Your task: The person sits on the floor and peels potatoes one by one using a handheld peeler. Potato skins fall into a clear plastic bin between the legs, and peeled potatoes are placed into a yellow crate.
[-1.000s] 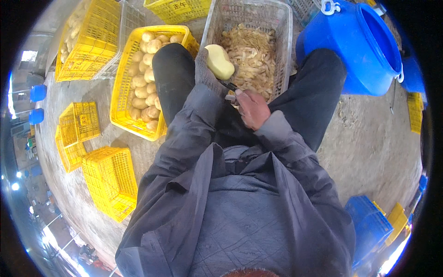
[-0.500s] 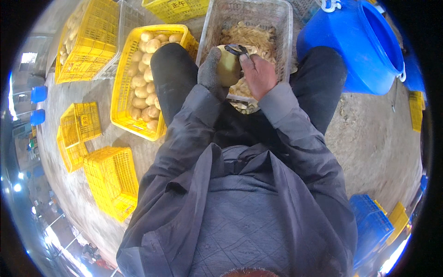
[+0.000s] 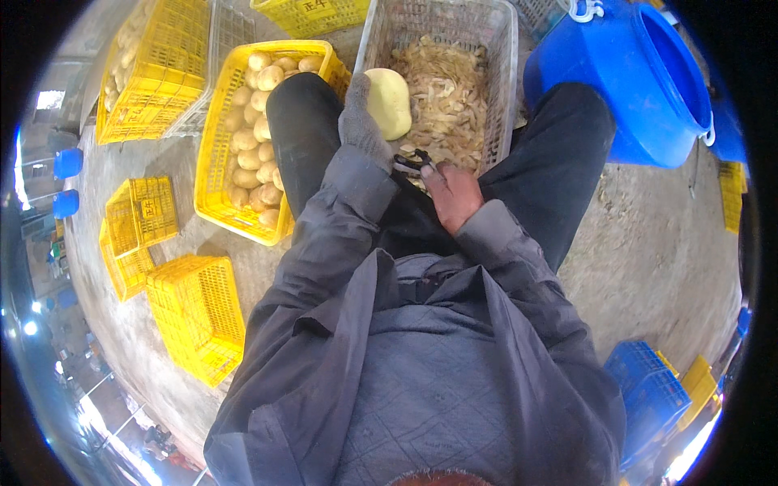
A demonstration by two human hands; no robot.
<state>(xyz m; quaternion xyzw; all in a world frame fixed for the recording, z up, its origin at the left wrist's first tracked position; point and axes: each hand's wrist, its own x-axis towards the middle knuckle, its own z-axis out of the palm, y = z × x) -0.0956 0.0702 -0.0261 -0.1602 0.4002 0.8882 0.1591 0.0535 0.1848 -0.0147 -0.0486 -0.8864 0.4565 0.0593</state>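
My left hand (image 3: 361, 125), in a grey glove, is closed round the side of a large pale yellow potato (image 3: 389, 104). The visible side of that potato looks smooth and peeled. Closer to my body, my right hand (image 3: 454, 197) is bare and grips a black peeler (image 3: 415, 163), which is apart from the potato. Both hands are over the near part of a grey plastic crate (image 3: 512, 81) between my knees. Thin brownish and pale peelings (image 3: 446, 89) lie heaped inside it.
Left of my knee stands a yellow crate (image 3: 212, 138) of unpeeled potatoes (image 3: 258, 154). Behind it are stacked yellow crates (image 3: 166, 73). A blue barrel (image 3: 604, 89) leans at the right. More yellow crates (image 3: 194, 320) sit at the lower left, and a blue crate (image 3: 648, 393) at the lower right.
My right hand has drawn the peeler back from the potato toward my body. My left hand has tilted the potato up and left, so more of its peeled side shows.
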